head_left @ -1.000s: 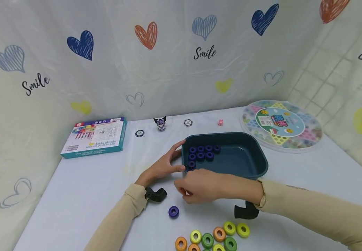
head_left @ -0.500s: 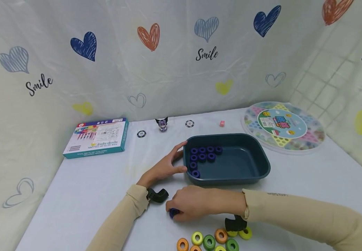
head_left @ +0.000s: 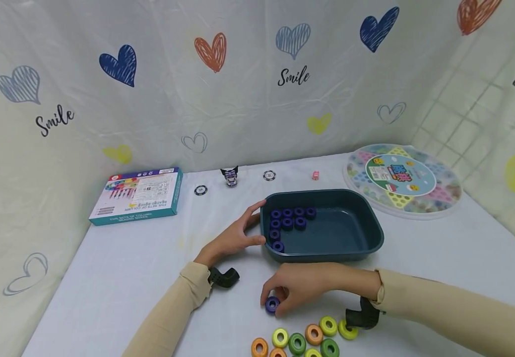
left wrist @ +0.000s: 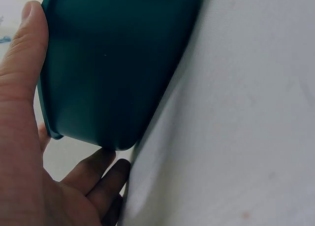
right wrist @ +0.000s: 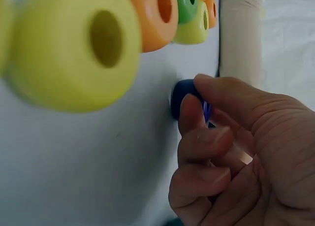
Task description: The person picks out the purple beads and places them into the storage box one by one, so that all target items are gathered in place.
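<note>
My right hand (head_left: pixel 304 283) pinches a purple ring-shaped bead (head_left: pixel 272 305) between thumb and fingers, low over the white cloth. In the right wrist view the bead (right wrist: pixel 183 99) looks dark blue and is partly hidden by the fingertips. A dark teal basin (head_left: pixel 349 255) stands just beyond this hand. Several purple beads (head_left: pixel 287 223) line its left side and back left part inside. My left hand (head_left: pixel 236 236) rests against the basin's left end, thumb and fingers spread along it. In the left wrist view the fingers touch the basin's outer wall (left wrist: pixel 115 63).
Orange, yellow and green beads (head_left: pixel 297 343) lie near the front edge of view. A boxed toy (head_left: pixel 136 196) stands back left, and a round game board (head_left: pixel 402 178) back right. Two chips (head_left: pixel 201 190), a dark figurine (head_left: pixel 229 176) and a tiny pink figure (head_left: pixel 315 175) sit behind the basin.
My right hand has come down to the loose purple bead, taken hold of it and moved it to the right. The left hand has stayed at the basin.
</note>
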`<state>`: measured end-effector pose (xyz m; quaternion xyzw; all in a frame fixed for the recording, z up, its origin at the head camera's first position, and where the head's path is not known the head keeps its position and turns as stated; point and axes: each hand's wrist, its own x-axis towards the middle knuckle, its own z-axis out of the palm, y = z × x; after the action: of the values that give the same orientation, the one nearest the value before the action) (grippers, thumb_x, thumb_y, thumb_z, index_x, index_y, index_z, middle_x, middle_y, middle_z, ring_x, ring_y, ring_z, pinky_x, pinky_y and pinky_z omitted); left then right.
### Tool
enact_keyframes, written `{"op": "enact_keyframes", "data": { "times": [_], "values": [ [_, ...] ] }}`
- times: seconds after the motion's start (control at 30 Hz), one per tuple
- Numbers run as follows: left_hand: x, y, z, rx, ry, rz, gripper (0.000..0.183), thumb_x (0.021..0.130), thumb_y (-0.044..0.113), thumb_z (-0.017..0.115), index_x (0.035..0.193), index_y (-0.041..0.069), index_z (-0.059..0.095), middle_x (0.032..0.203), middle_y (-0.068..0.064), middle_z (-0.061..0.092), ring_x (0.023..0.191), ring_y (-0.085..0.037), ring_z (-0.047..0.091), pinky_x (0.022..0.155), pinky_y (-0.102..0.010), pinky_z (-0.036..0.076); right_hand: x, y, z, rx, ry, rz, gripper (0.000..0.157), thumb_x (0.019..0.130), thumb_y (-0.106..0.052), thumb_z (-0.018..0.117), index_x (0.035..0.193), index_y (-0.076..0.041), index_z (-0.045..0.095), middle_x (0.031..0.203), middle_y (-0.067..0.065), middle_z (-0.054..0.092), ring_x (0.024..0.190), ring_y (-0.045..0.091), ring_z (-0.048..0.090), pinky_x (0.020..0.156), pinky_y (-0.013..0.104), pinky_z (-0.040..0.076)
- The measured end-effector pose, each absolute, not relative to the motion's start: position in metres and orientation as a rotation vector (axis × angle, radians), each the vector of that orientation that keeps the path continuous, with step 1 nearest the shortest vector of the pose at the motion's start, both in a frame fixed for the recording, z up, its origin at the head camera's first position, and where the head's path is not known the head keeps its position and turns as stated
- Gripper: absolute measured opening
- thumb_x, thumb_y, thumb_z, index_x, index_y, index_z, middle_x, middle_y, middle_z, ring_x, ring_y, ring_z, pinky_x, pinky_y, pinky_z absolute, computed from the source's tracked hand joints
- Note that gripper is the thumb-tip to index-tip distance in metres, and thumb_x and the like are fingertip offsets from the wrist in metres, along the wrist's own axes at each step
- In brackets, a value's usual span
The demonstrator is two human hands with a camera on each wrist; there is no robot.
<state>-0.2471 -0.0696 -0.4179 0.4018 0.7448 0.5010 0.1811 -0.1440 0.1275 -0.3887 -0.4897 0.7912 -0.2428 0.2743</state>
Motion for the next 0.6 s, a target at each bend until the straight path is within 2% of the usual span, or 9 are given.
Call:
{"op": "enact_keyframes", "data": {
  "times": [0.17,0.3,0.43,0.6],
  "values": [
    [-0.254,-0.069,-0.431,1.105,2.115,1.444,0.093,0.074,0.054,0.065,0.145,0.029,0.010,0.143,-0.008,0.030,0.130,-0.015,0.027,0.104,-0.048,0.018,-0.145,0.149,-0.392,-1.132,2.028,-0.763,0.024,0.084,-0.024,0.065,0.108,-0.023,0.062,0.068,-0.014,0.054,0.050,-0.002,0.045,0.049,0.016,0.040],
    [-0.260,-0.070,-0.444,1.097,2.156,1.443,0.093,0.071,0.059,0.064,0.143,0.037,0.011,0.142,0.000,0.032,0.129,-0.010,0.029,0.104,-0.047,0.019,-0.145,0.163,-0.396,-0.954,1.937,-0.868,0.024,0.083,-0.025,0.065,0.106,-0.023,0.061,0.066,-0.008,0.059,0.043,0.007,0.050,0.044,0.019,0.040],
    [-0.263,-0.069,-0.448,1.100,2.166,1.453,0.092,0.070,0.059,0.065,0.143,0.038,0.012,0.142,0.001,0.032,0.129,-0.009,0.029,0.103,-0.048,0.019,-0.145,0.172,-0.399,-0.845,1.876,-0.957,0.025,0.083,-0.024,0.066,0.107,-0.021,0.061,0.068,0.000,0.063,0.046,0.014,0.056,0.044,0.021,0.042],
    [-0.262,-0.068,-0.447,1.089,2.166,1.443,0.093,0.070,0.060,0.064,0.143,0.038,0.012,0.141,0.003,0.033,0.129,-0.008,0.029,0.104,-0.047,0.019,-0.143,0.181,-0.395,-0.821,1.877,-1.006,0.025,0.082,-0.024,0.066,0.107,-0.019,0.061,0.067,0.004,0.064,0.049,0.018,0.058,0.046,0.023,0.045]
  ]
}}
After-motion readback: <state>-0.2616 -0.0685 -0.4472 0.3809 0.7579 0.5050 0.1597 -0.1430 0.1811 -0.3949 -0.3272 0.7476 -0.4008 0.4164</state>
